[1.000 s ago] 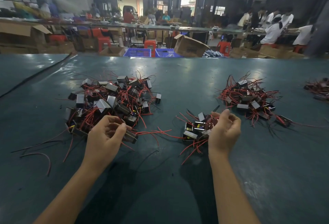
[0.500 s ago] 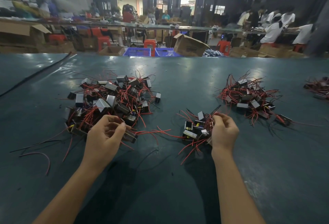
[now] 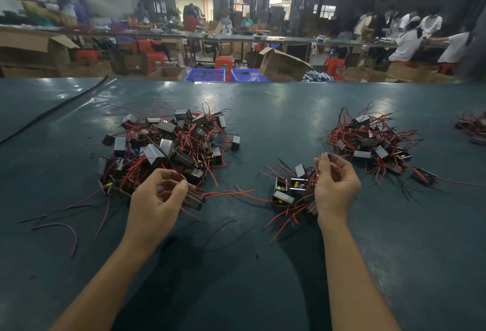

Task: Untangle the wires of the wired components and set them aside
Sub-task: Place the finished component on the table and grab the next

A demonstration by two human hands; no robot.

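The fingers (image 3: 342, 170) of the right hand (image 3: 335, 188) were curled, pinching red wires (image 3: 314, 176) that rose from a small cluster (image 3: 290, 190) of components, while the left hand (image 3: 157, 199) gripped one component (image 3: 194, 201) at the near edge of the big tangled heap (image 3: 168, 146). The step looked like teasing a unit loose, so the next move probably called for a slow pull apart and a carry to the separate pile (image 3: 373, 144) on the right. Everything lay on a dark green table (image 3: 263, 265), with cardboard boxes (image 3: 282, 66), blue crates (image 3: 205, 75) and workers in white (image 3: 405, 43) beyond.
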